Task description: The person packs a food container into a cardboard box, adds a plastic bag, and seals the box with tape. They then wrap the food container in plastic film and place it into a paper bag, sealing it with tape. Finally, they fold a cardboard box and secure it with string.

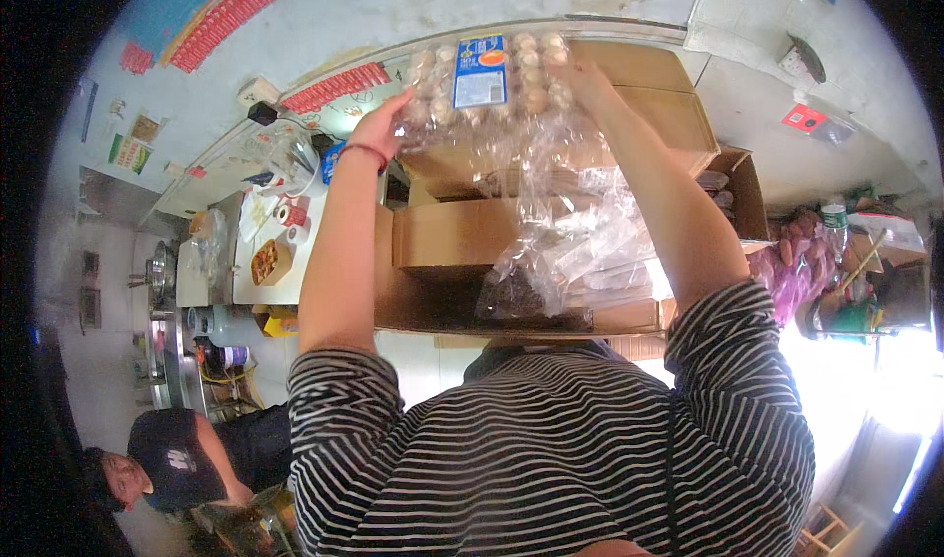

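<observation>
My left hand point(376, 129), with a dark red band at the wrist, grips the left end of a clear plastic egg carton point(527, 78). My right hand point(586, 85) has hold of its right end. Pale brown eggs fill the carton in rows, and a blue label point(479, 70) with writing lies across its top. Clear plastic film point(546, 225) hangs or lies below the carton; whether it is joined to the carton I cannot tell. Under my forearms stands an open cardboard box point(450, 236) with more plastic packaging in it.
More cardboard point(634, 70) stands against the wall. On the left, a white table point(247, 291) holds a food box point(271, 262), tape rolls point(291, 214) and a clear tub point(295, 170). A person point(177, 454) is at lower left. Purple bags point(793, 273) lie at right.
</observation>
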`<state>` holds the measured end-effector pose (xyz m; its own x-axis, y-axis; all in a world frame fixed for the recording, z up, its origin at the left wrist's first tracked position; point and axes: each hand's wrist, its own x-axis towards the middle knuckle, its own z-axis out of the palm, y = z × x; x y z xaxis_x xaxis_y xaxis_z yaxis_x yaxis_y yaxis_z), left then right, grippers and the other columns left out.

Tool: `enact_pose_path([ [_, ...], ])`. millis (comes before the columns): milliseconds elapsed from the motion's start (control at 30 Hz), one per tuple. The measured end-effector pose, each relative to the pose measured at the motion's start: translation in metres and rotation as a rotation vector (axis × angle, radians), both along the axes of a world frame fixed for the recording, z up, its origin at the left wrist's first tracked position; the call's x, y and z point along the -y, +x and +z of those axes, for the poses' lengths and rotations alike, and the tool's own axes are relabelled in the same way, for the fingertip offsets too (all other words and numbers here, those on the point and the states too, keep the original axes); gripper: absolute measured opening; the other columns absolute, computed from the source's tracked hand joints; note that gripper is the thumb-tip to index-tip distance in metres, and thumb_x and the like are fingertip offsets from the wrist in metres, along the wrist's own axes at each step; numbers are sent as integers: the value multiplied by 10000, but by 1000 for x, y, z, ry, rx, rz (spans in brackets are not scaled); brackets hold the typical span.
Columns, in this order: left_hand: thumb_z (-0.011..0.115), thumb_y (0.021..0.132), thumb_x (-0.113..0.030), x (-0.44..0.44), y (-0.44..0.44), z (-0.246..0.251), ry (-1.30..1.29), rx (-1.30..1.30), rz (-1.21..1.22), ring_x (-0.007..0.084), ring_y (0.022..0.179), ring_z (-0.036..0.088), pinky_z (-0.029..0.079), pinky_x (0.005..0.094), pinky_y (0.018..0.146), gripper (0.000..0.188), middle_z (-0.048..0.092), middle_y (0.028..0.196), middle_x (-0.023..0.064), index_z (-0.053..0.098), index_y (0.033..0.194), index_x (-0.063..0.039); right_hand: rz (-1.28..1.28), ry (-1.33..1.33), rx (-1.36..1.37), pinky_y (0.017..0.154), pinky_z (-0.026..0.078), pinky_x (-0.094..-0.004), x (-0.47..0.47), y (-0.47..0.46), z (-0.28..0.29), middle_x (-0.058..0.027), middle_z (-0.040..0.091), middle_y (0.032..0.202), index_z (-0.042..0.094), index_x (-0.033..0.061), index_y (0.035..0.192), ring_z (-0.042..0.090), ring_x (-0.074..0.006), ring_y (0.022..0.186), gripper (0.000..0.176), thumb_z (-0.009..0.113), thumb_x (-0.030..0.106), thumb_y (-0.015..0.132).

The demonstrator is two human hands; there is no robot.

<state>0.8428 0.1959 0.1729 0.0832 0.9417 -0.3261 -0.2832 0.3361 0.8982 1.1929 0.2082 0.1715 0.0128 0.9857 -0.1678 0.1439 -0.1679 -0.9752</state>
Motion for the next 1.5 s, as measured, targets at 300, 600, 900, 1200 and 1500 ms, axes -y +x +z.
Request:
enact_pose_path([
  [300, 614, 965, -164, 214, 12, 35, 24, 12, -42, 183, 1093, 632, 546, 377, 919, 480, 615, 1240, 58, 465, 1407, -50, 22, 206, -203, 867, 493, -297, 202, 4, 19, -108, 619, 1166, 459, -33, 1352, 606, -154, 1018, 537, 712, 149, 914],
  [600, 641, 942, -126, 311, 37, 18, 15, -89, -67, 185, 1151, 602, 528, 350, 948, 609, 566, 1330, 98, 375, 1472, 11, -48, 91, 12, 721, 490, -251, 306, 15, -20, -85, 570, 1140, 356, -81, 1395, 555, -100, 829, 688, 755, 184, 901],
  [900, 662, 944, -154, 271, 64, -32, -79, -44, -266, 189, 1118, 617, 520, 352, 946, 513, 619, 1252, 107, 458, 1379, 27, -15, 68, 246, 759, 503, -297, 282, 78, -54, -86, 610, 1088, 472, -20, 1332, 584, -132, 892, 570, 735, 242, 900],
  [1200, 771, 888, -263, 238, 97, -83, -60, -179, -410, 173, 1073, 603, 512, 315, 922, 607, 594, 1247, 77, 481, 1347, 8, -37, -52, 16, 822, 502, -289, 267, 119, -101, -66, 576, 1271, 438, 17, 1434, 606, -133, 988, 628, 741, 150, 899],
  [1500, 715, 875, -496, 176, 84, -31, 332, -1124, -523, 334, 1305, 511, 413, 414, 1089, 756, 519, 1394, 262, 500, 1334, 64, -184, 557, 992, 983, 462, -477, 221, 121, -21, -240, 602, 1194, 502, -31, 1312, 588, -416, 1100, 563, 711, 260, 877],
])
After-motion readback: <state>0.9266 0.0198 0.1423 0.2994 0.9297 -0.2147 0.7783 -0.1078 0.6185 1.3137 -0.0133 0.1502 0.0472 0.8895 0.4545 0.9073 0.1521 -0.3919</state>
